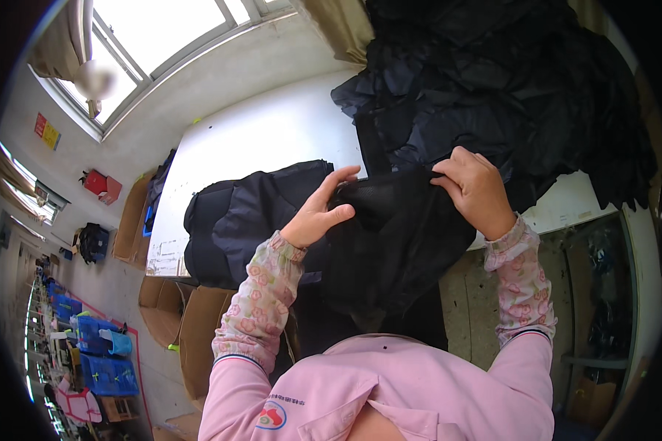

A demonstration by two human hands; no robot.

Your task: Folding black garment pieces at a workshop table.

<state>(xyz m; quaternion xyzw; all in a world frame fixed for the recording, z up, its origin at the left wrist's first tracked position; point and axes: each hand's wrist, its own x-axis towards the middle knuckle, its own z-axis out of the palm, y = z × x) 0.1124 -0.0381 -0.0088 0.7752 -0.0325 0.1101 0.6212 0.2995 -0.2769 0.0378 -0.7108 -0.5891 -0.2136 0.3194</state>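
A black fabric piece point(401, 242) with a fine mesh-like part hangs over the near table edge in front of my body. My right hand point(479, 192) is closed in a pinch on its upper right edge. At its upper left, my left hand point(320, 209) is open, thumb and fingers apart beside a gap in the cloth. The fingertips lie close to the fabric; whether they touch it I cannot tell. Under and beyond my left hand lies a stack of folded black fabric point(254, 209). A black strap point(373, 147) runs up from the piece toward the far pile.
A large heap of black fabric point(493, 88) covers the right of the white table point(272, 128). Cardboard boxes point(206, 331) stand on the floor at the table's left. Blue crates point(109, 375) are farther left. Windows point(162, 37) lie beyond the table.
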